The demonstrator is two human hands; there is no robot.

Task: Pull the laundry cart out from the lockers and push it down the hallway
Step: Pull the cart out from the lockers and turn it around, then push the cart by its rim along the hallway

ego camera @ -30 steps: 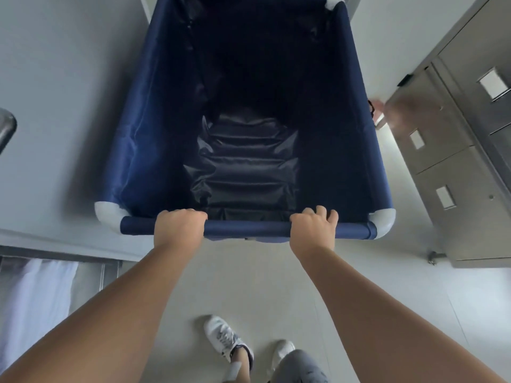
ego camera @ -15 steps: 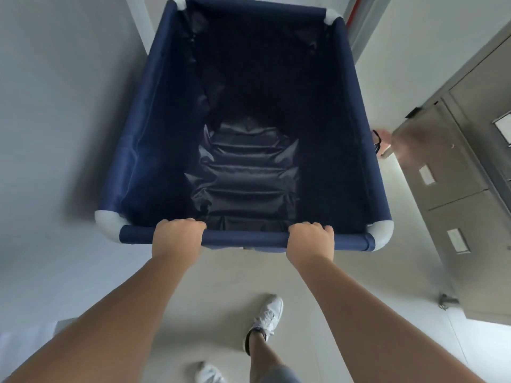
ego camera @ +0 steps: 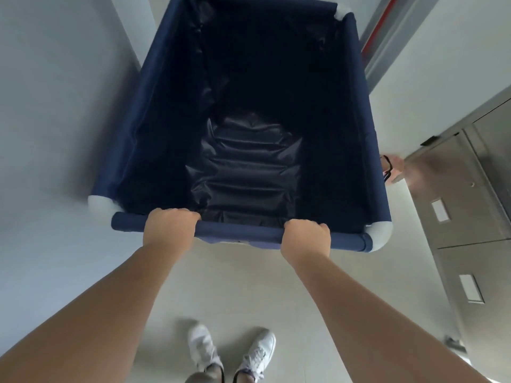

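Observation:
The laundry cart (ego camera: 143, 128) is a deep navy fabric bin with white plastic corner pieces, seen from above in front of me. Its inside is dark and holds nothing I can see but a creased black lining. My left hand (ego camera: 169, 227) is closed over the near rail, left of its middle. My right hand (ego camera: 306, 236) grips the same rail further right. The metal lockers (ego camera: 467, 217) stand along the right side, a little apart from the cart's right wall.
A grey wall runs close along the cart's left side. A door frame with a red strip (ego camera: 387, 29) stands at the far right. A pink object (ego camera: 394, 170) lies on the floor between cart and lockers. My white shoes (ego camera: 229, 352) are on the pale floor below.
The cart has rolled forward along the hallway with me walking behind it. The lockers have slid back along the right, and the white item at lower left has left the view.

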